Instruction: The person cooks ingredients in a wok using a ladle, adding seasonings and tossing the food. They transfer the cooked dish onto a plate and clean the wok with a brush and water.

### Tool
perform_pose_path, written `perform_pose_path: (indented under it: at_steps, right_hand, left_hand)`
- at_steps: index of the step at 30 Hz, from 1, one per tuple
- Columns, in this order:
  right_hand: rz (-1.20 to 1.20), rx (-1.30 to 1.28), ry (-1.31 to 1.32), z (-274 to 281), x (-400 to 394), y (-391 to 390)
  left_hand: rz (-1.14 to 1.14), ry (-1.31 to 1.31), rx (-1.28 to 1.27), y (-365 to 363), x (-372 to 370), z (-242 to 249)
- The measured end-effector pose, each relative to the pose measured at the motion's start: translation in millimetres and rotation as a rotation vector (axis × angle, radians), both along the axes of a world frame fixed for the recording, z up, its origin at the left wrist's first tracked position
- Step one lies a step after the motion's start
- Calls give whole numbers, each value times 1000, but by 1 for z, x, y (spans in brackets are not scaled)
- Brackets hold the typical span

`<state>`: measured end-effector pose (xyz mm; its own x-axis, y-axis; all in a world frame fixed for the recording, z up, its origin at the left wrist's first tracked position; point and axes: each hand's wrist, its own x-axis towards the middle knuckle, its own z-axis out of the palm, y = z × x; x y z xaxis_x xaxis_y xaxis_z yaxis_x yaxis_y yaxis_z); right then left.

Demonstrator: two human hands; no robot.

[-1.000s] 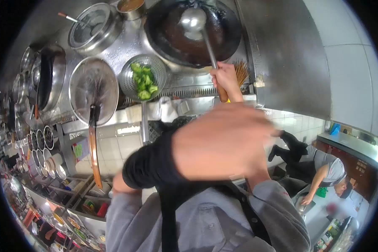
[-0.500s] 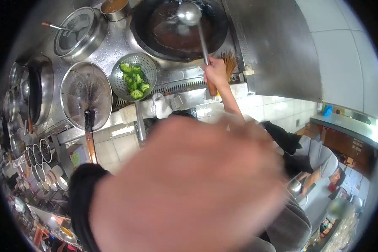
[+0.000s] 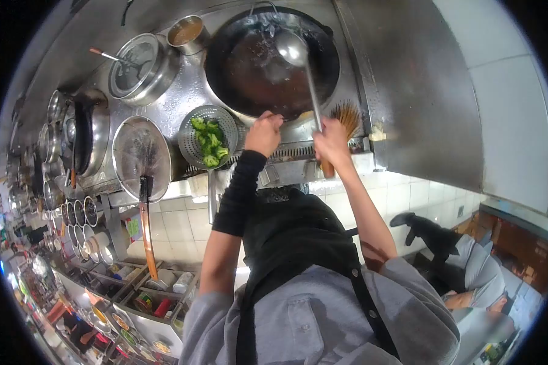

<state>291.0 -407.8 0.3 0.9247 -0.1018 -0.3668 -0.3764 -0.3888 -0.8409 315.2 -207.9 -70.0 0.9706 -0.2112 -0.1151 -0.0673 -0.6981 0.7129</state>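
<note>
The right hand is wrapped round the ladle low on its handle, presumably for reach into the wok ahead. The left hand curls at the rim, grip unclear; leftward, broccoli sits in a strainer, probably to drain.

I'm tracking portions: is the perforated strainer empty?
No, partly filled: broccoli florets sit in the strainer, with bare perforated metal visible around them.
</note>
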Motion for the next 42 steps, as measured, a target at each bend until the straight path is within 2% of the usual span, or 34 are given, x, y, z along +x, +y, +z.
perform_pose_path:
  at_steps: [3, 4, 5, 7, 9, 10, 11, 12, 13, 15, 18, 19, 21, 22, 25, 26, 28, 29, 31, 34, 35, 37, 40, 42]
  right_hand:
    - [-11, 139, 196, 46, -16, -25]
    - [44, 203, 240, 45, -11, -33]
    - [97, 263, 277, 43, 2, -41]
    - [117, 395, 269, 21, 28, -49]
    - [55, 554, 186, -27, 41, -32]
    - [71, 356, 108, -24, 36, -25]
    - [88, 157, 30, -15, 28, -17]
    - [107, -44, -47, -6, 19, -11]
    - [95, -20, -3, 6, 10, -12]
    - [73, 19, 83, 27, -2, -28]
    - [99, 389, 286, 32, 21, -53]
    - [85, 561, 311, 21, 30, -56]
    - [83, 481, 178, -16, 42, -40]
    - [83, 445, 117, -29, 43, -28]
    - [99, -101, -124, -16, 14, -12]
    - [120, -75, -59, -1, 4, -15]
    - [163, -31, 70, 24, -5, -42]
    - [146, 104, 147, 16, -2, -54]
    - [200, 287, 277, 47, 12, -58]
    - [28, 592, 220, -17, 34, -39]
    - [72, 489, 108, -47, 34, -33]
    - [122, 106, -73, -25, 7, -23]
    - [57, 42, 45, 18, -25, -42]
    - [146, 213, 155, 13, -16, -65]
  left_hand:
    - [99, -107, -120, 2, -30, 16]
    - [97, -241, -112, 10, -43, 15]
    - [126, -215, -107, 22, -61, 17]
    - [283, -64, 35, 63, -101, -1]
    - [416, 5, 275, 127, -151, -52]
    - [534, 91, 469, 145, -178, -51]
    - [638, 308, 616, 170, -204, -70]
    - [677, 412, 650, 184, -226, -72]
    - [554, 515, 604, 218, -249, -109]
    - [693, 691, -267, 240, -274, -132]
    - [816, 839, -715, 207, -254, -70]
    - [830, 855, -970, 198, -243, -53]
    - [837, 868, -1484, 185, -227, -26]
    - [867, 908, -1643, 179, -218, -16]
    - [795, 841, -1703, 171, -215, -14]
    - [878, 831, -1661, 165, -217, -7]
    - [905, 795, -1573, 149, -224, 13]
    - [922, 773, -1503, 141, -229, 26]
    - [906, 717, -1420, 125, -239, 51]
    - [888, 680, -1319, 109, -255, 83]
    - [886, 675, -1285, 105, -260, 96]
    - [867, 648, -1196, 89, -268, 134]
    - [806, 605, -1100, 69, -261, 173]
    - [780, 558, -1028, 54, -242, 187]
